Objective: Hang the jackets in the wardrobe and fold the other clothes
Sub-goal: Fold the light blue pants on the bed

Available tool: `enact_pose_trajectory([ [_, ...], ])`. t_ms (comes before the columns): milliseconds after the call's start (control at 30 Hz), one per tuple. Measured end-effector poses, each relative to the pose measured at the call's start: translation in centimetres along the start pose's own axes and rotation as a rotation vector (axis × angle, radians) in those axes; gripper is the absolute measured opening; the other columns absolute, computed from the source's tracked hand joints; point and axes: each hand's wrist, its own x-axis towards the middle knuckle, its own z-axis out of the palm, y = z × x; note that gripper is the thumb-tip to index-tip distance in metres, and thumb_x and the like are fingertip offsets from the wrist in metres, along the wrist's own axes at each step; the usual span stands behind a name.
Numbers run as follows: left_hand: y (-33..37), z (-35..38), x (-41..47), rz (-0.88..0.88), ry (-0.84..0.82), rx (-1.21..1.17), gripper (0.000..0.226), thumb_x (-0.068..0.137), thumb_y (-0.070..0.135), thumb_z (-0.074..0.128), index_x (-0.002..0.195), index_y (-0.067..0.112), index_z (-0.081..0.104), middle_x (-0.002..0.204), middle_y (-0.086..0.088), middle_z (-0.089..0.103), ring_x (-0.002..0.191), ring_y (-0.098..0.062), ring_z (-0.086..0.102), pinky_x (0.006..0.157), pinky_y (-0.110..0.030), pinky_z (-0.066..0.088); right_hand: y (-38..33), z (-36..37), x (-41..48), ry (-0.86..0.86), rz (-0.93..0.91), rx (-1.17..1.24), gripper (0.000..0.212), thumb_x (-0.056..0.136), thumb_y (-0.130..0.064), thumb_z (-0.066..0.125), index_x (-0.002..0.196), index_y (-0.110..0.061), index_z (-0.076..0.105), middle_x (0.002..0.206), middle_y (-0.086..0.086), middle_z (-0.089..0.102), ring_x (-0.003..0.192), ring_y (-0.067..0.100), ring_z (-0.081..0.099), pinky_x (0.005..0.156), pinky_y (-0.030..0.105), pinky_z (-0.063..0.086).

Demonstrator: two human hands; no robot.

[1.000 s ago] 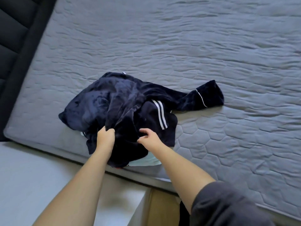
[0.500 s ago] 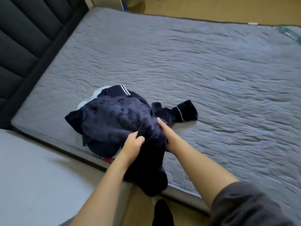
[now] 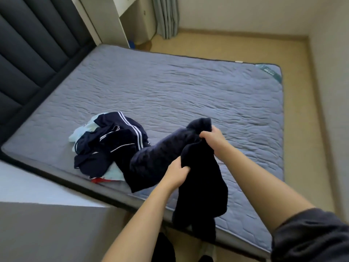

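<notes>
A dark navy velvety garment [image 3: 160, 159] is lifted off the bed, one part draped toward the pile and another part hanging over the near bed edge. My left hand [image 3: 177, 172] grips its fabric low down, and my right hand [image 3: 211, 136] grips a bunched end higher up to the right. To the left on the grey mattress [image 3: 188, 91] lies a pile of clothes [image 3: 111, 144]: a navy piece with white stripes, pale blue fabric beneath it, and a bit of red at the near edge.
A dark padded headboard [image 3: 32, 59] runs along the left. A white cabinet [image 3: 105, 21] and a curtain [image 3: 166, 16] stand behind the bed. Beige floor [image 3: 245, 48] lies beyond and to the right. A pale surface [image 3: 37, 224] sits at the lower left.
Both hands have pulled the velvety garment up and to the right, away from the pile. The striped navy piece and pale blue fabric are now uncovered. The camera view has tilted up.
</notes>
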Motion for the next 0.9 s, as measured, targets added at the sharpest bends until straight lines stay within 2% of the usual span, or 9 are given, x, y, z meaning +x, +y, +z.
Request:
enact_pose_trajectory([
  [100,0.3,1.2,0.8,-0.062,0.145,-0.242,0.036,0.083,-0.009,0.045,0.108,0.010,0.062,0.098,-0.012,0.068,0.087,-0.021,0.060,0.076,-0.029,0.049,2.3,-3.1,-1.7,-0.214,-0.024,-0.287,0.016,0.087,-0.001,0.055,0.089,-0.016,0.059,0.083,0.004,0.061,0.076,0.007,0.059,0.060,0.018,0.045],
  [200,0.2,2.1,1.6,-0.069,0.114,-0.464,0.042,0.079,-0.020,0.037,0.094,0.010,0.063,0.089,-0.010,0.065,0.083,-0.018,0.057,0.073,-0.026,0.046,6.7,-3.8,-2.1,-0.448,0.013,-0.385,0.046,0.082,-0.020,0.072,0.124,-0.020,0.054,0.116,-0.005,0.059,0.110,0.004,0.053,0.095,0.020,0.042],
  [267,-0.7,2.3,2.7,-0.091,0.024,-0.492,0.044,0.078,-0.020,0.035,0.092,0.011,0.063,0.087,-0.009,0.064,0.082,-0.017,0.057,0.073,-0.025,0.045,8.9,-2.7,-1.3,-0.411,-0.012,-0.392,0.061,0.075,-0.020,0.077,0.129,-0.026,0.048,0.116,-0.010,0.057,0.114,0.005,0.052,0.096,0.018,0.041],
  [367,-2.8,1.1,5.5,-0.124,-0.052,-0.480,0.031,0.075,-0.005,0.049,0.099,0.009,0.065,0.087,-0.009,0.062,0.082,-0.016,0.054,0.073,-0.023,0.043,10.1,0.2,1.8,-0.230,0.010,-0.330,0.039,0.074,-0.004,0.069,0.111,-0.012,0.058,0.096,-0.003,0.061,0.098,0.017,0.061,0.077,0.016,0.046],
  [467,-5.9,-2.6,9.0,-0.192,0.038,-0.511,0.036,0.074,0.007,0.057,0.110,0.007,0.065,0.092,-0.002,0.065,0.085,-0.013,0.056,0.073,-0.018,0.045,9.8,4.3,6.1,-0.138,-0.020,-0.365,0.026,0.061,-0.024,0.056,0.086,-0.017,0.062,0.086,-0.001,0.060,0.087,0.015,0.057,0.075,0.024,0.045],
  [533,-9.1,-6.8,11.8,-0.247,0.219,-0.343,0.023,0.086,0.003,0.051,0.099,0.016,0.066,0.094,0.002,0.066,0.085,-0.014,0.058,0.072,-0.020,0.047,8.8,7.5,9.4,-0.108,0.004,-0.416,0.016,0.065,-0.022,0.057,0.081,-0.019,0.056,0.082,-0.004,0.056,0.082,0.014,0.053,0.073,0.025,0.044],
  [633,-15.1,-15.2,15.9,-0.361,0.388,0.004,0.018,0.086,0.008,0.052,0.090,0.020,0.064,0.107,-0.007,0.067,0.100,-0.024,0.060,0.089,-0.031,0.048,6.1,12.3,16.7,-0.027,-0.086,-0.557,0.025,0.079,-0.006,0.057,0.104,-0.005,0.057,0.090,0.004,0.060,0.089,0.020,0.055,0.072,0.022,0.042],
  [733,-19.1,-23.8,19.0,-0.412,0.431,0.317,0.023,0.084,0.012,0.055,0.106,0.013,0.063,0.118,-0.010,0.059,0.107,-0.027,0.056,0.088,-0.032,0.044,-0.2,16.5,24.6,0.222,-0.262,-0.643,0.046,0.080,-0.010,0.058,0.125,-0.005,0.049,0.122,0.017,0.058,0.116,0.030,0.053,0.092,0.031,0.040],
  [900,-22.1,-32.8,24.0,-0.319,0.503,0.701,0.049,0.083,0.017,0.058,0.130,0.016,0.046,0.136,-0.007,0.039,0.122,-0.029,0.040,0.092,-0.042,0.042,-4.7,24.8,30.6,0.329,-0.568,-0.529,0.044,0.081,-0.014,0.059,0.124,-0.011,0.048,0.115,0.012,0.059,0.110,0.029,0.055,0.090,0.029,0.041],
])
